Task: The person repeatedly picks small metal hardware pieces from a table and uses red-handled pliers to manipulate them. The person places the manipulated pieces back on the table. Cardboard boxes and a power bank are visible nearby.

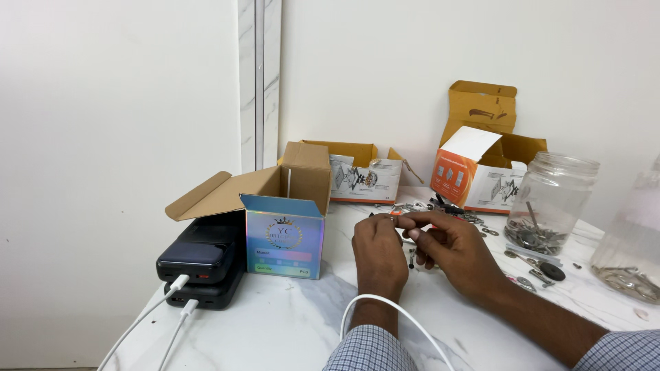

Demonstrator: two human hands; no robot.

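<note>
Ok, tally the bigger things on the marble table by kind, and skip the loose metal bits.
Open cardboard boxes: 3
Clear jars: 2
Dark power banks, stacked: 2
White cables: 3
Total: 10

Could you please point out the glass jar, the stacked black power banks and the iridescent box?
glass jar (552, 199): head view, clear side wall.
black power banks (196, 257): head view, top face.
iridescent box (284, 244): head view, front panel.
</note>
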